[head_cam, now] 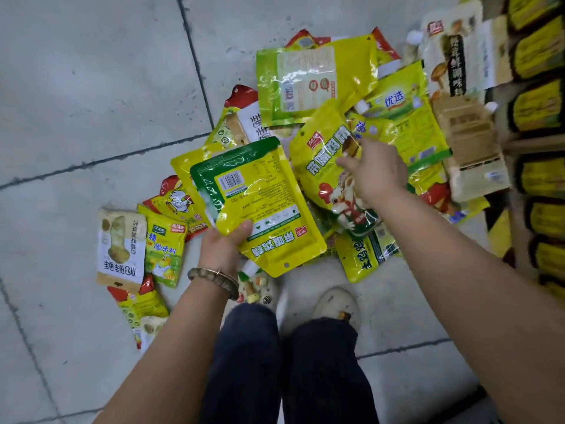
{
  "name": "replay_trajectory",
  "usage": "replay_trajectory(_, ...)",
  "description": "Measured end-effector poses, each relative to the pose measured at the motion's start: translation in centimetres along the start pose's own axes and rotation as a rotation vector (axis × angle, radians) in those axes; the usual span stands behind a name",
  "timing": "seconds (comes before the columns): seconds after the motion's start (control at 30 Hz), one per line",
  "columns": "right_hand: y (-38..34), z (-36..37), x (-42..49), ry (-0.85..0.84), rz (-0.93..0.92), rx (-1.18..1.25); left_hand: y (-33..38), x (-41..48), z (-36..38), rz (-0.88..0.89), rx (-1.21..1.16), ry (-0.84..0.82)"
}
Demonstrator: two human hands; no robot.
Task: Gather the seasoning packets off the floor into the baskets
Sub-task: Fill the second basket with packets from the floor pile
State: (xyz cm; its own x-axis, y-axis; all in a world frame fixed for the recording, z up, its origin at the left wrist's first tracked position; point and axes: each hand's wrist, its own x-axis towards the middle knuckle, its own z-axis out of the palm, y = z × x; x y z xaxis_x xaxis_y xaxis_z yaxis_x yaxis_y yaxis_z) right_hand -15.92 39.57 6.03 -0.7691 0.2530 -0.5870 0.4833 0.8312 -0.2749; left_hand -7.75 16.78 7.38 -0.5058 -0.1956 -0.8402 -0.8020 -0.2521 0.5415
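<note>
Several seasoning packets, mostly yellow and green, lie in a heap on the grey tiled floor. My left hand (224,244) grips a stack of yellow packets (260,206), back side up with a barcode showing, lifted above the pile. My right hand (371,171) reaches over a yellow packet with a rooster picture (324,169) and pinches the edge of a packet with blue print (363,130). A large yellow-green packet (312,84) lies at the far side of the heap. No basket is in view.
A white mushroom packet (120,246) and small yellow ones (165,252) lie at the left. Beige packets (458,65) are piled at the right against a shelf of yellow packs (538,108). My legs and shoes (336,304) stand at the near edge of the heap.
</note>
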Motion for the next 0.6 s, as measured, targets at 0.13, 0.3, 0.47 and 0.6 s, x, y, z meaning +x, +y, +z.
replay_trajectory(0.13,4.1,-1.5,-8.1,0.126,0.263,0.532,2.3,-4.0,1.5,-0.008,0.123,-0.071)
replay_trajectory(0.3,7.0,-5.2,-18.6,0.333,0.509,0.818,5.7,-10.5,3.2,-0.021,0.479,-0.143)
replay_trajectory(0.47,10.8,-8.4,-28.9,0.52,0.721,1.027,7.7,-19.6,7.1,0.073,0.766,-0.372)
replay_trajectory(0.6,15.1,-9.3,-37.1,0.656,0.855,1.103,6.1,-26.6,10.1,0.168,0.968,-0.505)
